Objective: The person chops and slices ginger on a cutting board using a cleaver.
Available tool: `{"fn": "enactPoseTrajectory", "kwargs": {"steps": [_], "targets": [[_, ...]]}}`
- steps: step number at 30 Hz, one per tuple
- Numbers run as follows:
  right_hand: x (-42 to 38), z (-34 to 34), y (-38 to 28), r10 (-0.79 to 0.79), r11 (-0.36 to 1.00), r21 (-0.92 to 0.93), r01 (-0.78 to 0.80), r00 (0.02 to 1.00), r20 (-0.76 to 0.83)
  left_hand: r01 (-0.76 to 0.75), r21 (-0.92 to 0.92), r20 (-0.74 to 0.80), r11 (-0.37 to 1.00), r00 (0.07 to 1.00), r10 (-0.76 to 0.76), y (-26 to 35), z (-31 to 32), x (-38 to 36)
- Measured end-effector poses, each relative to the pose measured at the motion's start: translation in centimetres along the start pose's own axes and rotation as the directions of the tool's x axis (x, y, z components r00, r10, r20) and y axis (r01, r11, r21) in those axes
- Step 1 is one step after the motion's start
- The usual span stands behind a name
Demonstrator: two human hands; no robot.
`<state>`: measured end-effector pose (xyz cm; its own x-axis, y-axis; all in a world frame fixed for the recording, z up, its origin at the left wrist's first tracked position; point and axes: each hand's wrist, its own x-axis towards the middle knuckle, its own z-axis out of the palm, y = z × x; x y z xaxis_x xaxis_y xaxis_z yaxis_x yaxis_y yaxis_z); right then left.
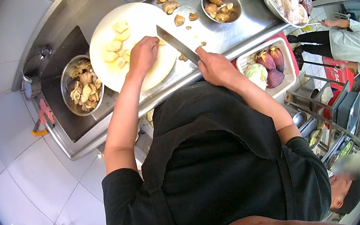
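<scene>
A round white cutting board lies on the steel counter, with peeled pale yellow pieces on its left part. My left hand is closed over the board, its fingertips at a small yellowish piece. In my right hand is the handle of a cleaver-like knife, whose blade points up and left over the board's right edge. Unpeeled ginger-like pieces lie behind the board, and more sit in a steel bowl to the right.
Left of the board, a steel bowl of mushrooms stands in the sink. A white basket holds purple buds and a pale green vegetable. A large bowl with plastic bags stands at the right. Two other people are on the right.
</scene>
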<state>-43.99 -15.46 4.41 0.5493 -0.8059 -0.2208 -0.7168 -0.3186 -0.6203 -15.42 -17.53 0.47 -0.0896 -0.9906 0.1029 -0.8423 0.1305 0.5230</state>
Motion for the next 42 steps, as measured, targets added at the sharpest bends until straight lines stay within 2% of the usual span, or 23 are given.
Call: {"fn": "enactPoseTrajectory", "kwargs": {"steps": [5,7,9,12,16,18,22,26,31,34,37,42], "targets": [[-0.5,-1.0,-1.6,-0.037,0.993,-0.116,0.030,0.998,-0.059,0.015,-0.005,-0.041,1.000,0.999,-0.015,-0.5,0.9,0.0],[-0.5,-1.5,-2.2,-0.024,0.979,-0.204,0.024,1.000,0.001,0.036,0.017,-0.052,0.999,0.998,-0.035,-0.3,1.1,-0.1],[-0.7,-1.8,-2.4,-0.035,0.977,-0.209,0.035,0.999,0.003,-0.033,0.088,-0.124,0.996,0.991,0.043,-0.3,1.3,-0.4],[-0.9,-2.4,-2.7,-0.042,0.970,-0.237,0.047,0.999,0.028,-0.017,0.063,-0.199,0.998,0.980,0.029,-0.7,2.1,-0.8],[-0.9,-2.8,-3.5,-0.018,0.961,-0.273,0.031,0.999,0.049,-0.019,0.029,-0.217,0.999,0.976,0.025,-1.0,2.7,-1.0],[-0.7,-2.5,-3.4,-0.004,0.951,-0.307,0.025,0.998,0.070,-0.076,0.053,-0.253,0.996,0.964,0.087,-1.1,2.9,-1.0],[-0.7,-2.4,-3.7,-0.018,0.915,-0.400,0.054,0.995,0.094,-0.099,0.035,-0.284,0.995,0.953,0.105,-0.7,2.8,-1.0],[-0.1,-1.9,-3.2,0.014,0.944,-0.330,0.023,0.994,0.107,-0.094,0.027,-0.279,0.995,0.955,0.097,-0.6,2.7,-1.0],[2.4,0.3,-1.6,-0.044,0.966,-0.247,0.071,0.993,0.113,-0.057,0.015,-0.235,0.998,0.970,0.059,-1.1,2.9,-1.4],[2.8,-0.9,-2.8,0.008,0.965,-0.259,0.034,0.987,0.159,-0.076,0.003,-0.265,0.997,0.962,0.074,-1.2,2.8,-1.4],[2.1,-1.3,-2.8,-0.022,0.979,-0.198,0.039,0.996,0.083,-0.052,-0.006,-0.238,0.999,0.970,0.049,-1.1,2.6,-1.4],[0.4,-2.8,-3.5,-0.017,0.976,-0.211,0.042,0.993,0.120,-0.055,0.022,-0.229,0.998,0.972,0.058,-1.5,2.9,-1.3]]}}
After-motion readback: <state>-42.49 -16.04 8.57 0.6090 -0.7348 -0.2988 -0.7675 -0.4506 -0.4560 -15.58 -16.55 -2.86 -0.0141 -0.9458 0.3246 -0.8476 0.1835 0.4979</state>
